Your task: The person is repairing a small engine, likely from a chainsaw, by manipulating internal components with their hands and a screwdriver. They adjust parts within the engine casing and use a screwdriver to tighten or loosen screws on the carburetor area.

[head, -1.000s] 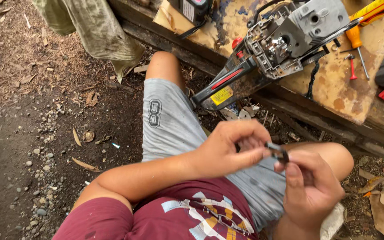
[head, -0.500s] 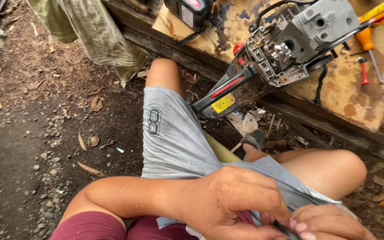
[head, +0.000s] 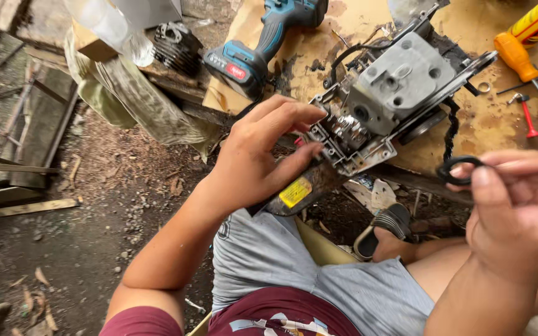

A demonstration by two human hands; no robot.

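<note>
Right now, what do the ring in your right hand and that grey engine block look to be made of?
The black ring pinched in the right hand looks like matte rubber, thin and dull; possibly plastic. The grey block that the left hand reaches toward looks like cast metal, likely aluminium: pale, dull, with bored holes.

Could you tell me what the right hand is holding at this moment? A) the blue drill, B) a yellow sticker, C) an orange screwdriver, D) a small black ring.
D: the right hand pinches a small black ring between its fingertips, while the orange screwdriver and the blue drill lie untouched on the board.
</note>
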